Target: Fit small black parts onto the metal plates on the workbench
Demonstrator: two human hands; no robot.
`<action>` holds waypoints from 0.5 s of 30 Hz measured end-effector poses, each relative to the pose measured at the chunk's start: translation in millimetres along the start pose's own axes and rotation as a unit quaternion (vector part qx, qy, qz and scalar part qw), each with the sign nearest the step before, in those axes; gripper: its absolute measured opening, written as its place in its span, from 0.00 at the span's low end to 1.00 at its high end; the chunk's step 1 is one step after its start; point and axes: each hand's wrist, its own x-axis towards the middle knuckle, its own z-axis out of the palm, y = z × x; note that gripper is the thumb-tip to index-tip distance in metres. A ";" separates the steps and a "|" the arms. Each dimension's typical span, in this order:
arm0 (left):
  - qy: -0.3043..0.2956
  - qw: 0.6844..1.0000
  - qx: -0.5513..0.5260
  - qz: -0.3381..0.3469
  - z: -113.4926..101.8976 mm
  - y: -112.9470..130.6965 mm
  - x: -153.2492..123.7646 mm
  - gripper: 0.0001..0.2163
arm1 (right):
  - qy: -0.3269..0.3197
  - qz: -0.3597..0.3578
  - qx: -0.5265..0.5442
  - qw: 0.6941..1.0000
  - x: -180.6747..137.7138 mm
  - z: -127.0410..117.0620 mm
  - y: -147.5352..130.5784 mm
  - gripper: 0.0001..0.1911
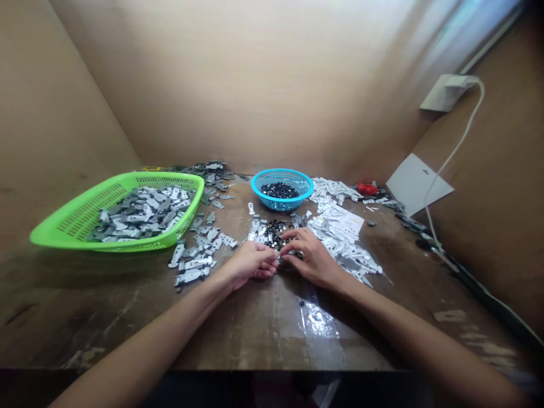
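Note:
At the middle of the table my left hand (257,263) is closed in a pinch, thumb against forefinger, on something small that I cannot make out. Facing it, my right hand (312,255) has its thumb and forefinger drawn close together at the left fingertips. Whatever lies between them is too small to name. Small black pieces (274,229) lie in a heap just beyond the fingers. A spread of flat grey metal parts (208,241) is left of my left hand, and a pile of pale flat metal parts (352,255) extends to the right of my right hand.
A green basket (110,246) of grey metal parts stands at the left. Behind my hands, a blue basket (281,171) holds small black pieces. A paper sheet (348,224) and a red object (368,188) lie at right. A white cable (461,139) hangs down the right wall.

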 end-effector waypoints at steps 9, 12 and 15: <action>0.003 1.000 -0.005 -0.003 -0.6 0.6 0.5 0.13 | 0.007 0.003 0.005 1.000 -1.2 3.9 -1.4 0.05; 0.002 1.000 -0.008 -0.004 -1.9 0.4 1.2 0.14 | 0.032 0.012 0.009 0.999 1.6 -9.0 2.8 0.05; 0.002 1.000 -0.007 -0.007 -2.9 1.2 1.2 0.14 | 0.079 0.069 -0.027 0.994 5.1 -32.4 20.7 0.07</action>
